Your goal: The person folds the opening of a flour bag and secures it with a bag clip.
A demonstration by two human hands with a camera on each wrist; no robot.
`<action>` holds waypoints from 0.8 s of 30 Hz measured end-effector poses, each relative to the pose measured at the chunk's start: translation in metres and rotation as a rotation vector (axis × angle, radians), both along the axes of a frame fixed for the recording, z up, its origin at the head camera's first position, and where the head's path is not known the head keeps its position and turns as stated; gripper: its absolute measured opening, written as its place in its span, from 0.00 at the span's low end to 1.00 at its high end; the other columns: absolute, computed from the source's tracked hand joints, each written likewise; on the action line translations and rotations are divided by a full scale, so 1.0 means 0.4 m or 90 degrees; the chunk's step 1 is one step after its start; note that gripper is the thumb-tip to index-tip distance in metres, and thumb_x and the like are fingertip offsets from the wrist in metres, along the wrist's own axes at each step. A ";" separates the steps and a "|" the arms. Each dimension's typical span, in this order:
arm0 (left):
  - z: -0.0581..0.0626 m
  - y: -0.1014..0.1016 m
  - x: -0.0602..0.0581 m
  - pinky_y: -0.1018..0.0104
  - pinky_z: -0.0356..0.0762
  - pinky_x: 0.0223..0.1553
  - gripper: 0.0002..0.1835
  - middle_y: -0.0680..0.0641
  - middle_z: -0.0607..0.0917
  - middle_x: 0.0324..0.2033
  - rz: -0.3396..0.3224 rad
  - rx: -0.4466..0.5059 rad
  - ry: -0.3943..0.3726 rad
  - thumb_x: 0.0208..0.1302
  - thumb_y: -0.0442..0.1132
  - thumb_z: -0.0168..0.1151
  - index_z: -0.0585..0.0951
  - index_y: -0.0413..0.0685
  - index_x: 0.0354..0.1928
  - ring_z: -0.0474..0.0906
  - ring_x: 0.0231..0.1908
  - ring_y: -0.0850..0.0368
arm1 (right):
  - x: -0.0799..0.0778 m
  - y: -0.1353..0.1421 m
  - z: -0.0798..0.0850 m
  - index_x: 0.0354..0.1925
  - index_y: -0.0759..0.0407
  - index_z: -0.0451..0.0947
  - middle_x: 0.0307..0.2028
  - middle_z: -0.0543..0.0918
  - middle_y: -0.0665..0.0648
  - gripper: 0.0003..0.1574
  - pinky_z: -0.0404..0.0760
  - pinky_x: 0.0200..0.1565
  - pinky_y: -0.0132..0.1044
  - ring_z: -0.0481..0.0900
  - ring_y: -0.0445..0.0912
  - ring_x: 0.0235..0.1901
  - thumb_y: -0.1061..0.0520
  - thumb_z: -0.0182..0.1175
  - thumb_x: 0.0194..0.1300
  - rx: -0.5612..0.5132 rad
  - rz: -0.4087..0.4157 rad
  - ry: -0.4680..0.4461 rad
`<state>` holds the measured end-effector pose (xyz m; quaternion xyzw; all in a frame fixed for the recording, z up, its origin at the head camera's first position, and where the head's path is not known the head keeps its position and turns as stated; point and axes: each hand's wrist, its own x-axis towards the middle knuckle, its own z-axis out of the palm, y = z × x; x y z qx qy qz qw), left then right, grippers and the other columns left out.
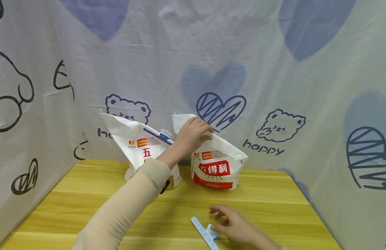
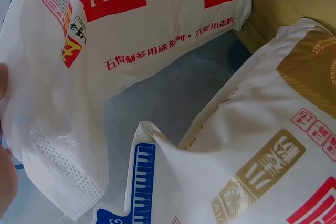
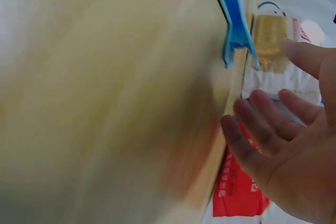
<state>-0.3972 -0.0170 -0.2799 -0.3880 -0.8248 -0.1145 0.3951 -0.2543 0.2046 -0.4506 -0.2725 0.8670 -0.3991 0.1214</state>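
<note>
My left hand (image 1: 194,133) grips the folded top of a white and red flour bag (image 1: 219,152), which stands at the back of the table. In the left wrist view only fingertips (image 2: 3,85) show at the edge of this bag. My right hand (image 1: 238,225) is held over the front of the table with fingers apart and slightly bent. Beside its thumb a light blue sealing clip (image 1: 201,231) lies on the wood; the right wrist view shows the clip (image 3: 236,19) apart from the spread fingers.
To the left stands a second flour bag (image 1: 127,133), partly hidden behind my left arm. A dark blue clip (image 1: 156,136) with a piano-key pattern sits across its top. Behind the wooden table (image 1: 261,198) hangs a printed cloth (image 1: 264,86), which also closes off both sides.
</note>
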 end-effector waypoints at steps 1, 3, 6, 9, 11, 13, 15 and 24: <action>-0.001 -0.002 -0.001 0.63 0.64 0.62 0.10 0.55 0.84 0.41 0.001 -0.002 0.000 0.59 0.45 0.66 0.83 0.53 0.42 0.75 0.47 0.57 | 0.001 -0.002 -0.005 0.62 0.53 0.69 0.53 0.78 0.52 0.34 0.79 0.47 0.41 0.77 0.49 0.49 0.44 0.63 0.61 0.013 0.002 -0.004; -0.003 -0.006 -0.003 0.62 0.63 0.63 0.11 0.55 0.84 0.42 0.000 -0.002 -0.001 0.60 0.45 0.66 0.82 0.53 0.43 0.76 0.48 0.57 | 0.002 -0.005 -0.010 0.60 0.52 0.71 0.50 0.79 0.48 0.33 0.79 0.46 0.39 0.77 0.46 0.47 0.43 0.63 0.60 0.036 -0.001 -0.010; -0.008 -0.009 -0.005 0.61 0.62 0.64 0.10 0.55 0.84 0.43 -0.001 0.002 -0.001 0.60 0.46 0.66 0.82 0.53 0.43 0.76 0.48 0.57 | 0.002 -0.008 -0.015 0.57 0.51 0.73 0.45 0.80 0.45 0.29 0.78 0.45 0.36 0.76 0.42 0.43 0.43 0.64 0.60 0.058 -0.006 -0.007; -0.011 -0.012 -0.006 0.62 0.63 0.64 0.10 0.55 0.84 0.43 -0.005 0.010 0.004 0.61 0.45 0.65 0.82 0.53 0.43 0.76 0.48 0.57 | 0.002 -0.013 -0.019 0.52 0.51 0.77 0.41 0.79 0.44 0.24 0.78 0.42 0.34 0.76 0.40 0.39 0.44 0.64 0.60 0.063 -0.003 -0.003; -0.012 -0.013 -0.007 0.62 0.64 0.63 0.09 0.55 0.84 0.42 -0.011 0.016 0.010 0.61 0.44 0.65 0.82 0.53 0.42 0.76 0.47 0.57 | 0.002 -0.018 -0.022 0.49 0.50 0.78 0.38 0.79 0.43 0.20 0.77 0.39 0.32 0.75 0.39 0.37 0.45 0.64 0.60 0.066 -0.002 -0.007; -0.013 -0.013 -0.008 0.62 0.65 0.62 0.09 0.55 0.84 0.42 -0.013 0.019 0.015 0.61 0.44 0.65 0.82 0.53 0.42 0.76 0.46 0.57 | 0.004 -0.022 -0.024 0.46 0.49 0.80 0.35 0.78 0.43 0.17 0.76 0.36 0.30 0.74 0.38 0.34 0.45 0.64 0.60 0.071 -0.002 -0.011; -0.015 -0.013 -0.009 0.63 0.65 0.61 0.08 0.55 0.84 0.41 -0.012 0.020 0.019 0.61 0.43 0.65 0.82 0.53 0.42 0.76 0.46 0.58 | 0.006 -0.025 -0.026 0.43 0.48 0.80 0.33 0.77 0.44 0.14 0.75 0.34 0.30 0.73 0.38 0.32 0.46 0.64 0.60 0.076 -0.004 -0.017; -0.015 -0.012 -0.008 0.63 0.66 0.60 0.08 0.55 0.84 0.41 -0.016 0.028 0.022 0.60 0.43 0.66 0.82 0.53 0.41 0.76 0.45 0.58 | 0.004 -0.030 -0.025 0.39 0.48 0.80 0.31 0.76 0.43 0.11 0.75 0.33 0.29 0.73 0.37 0.31 0.46 0.64 0.60 0.089 0.001 -0.013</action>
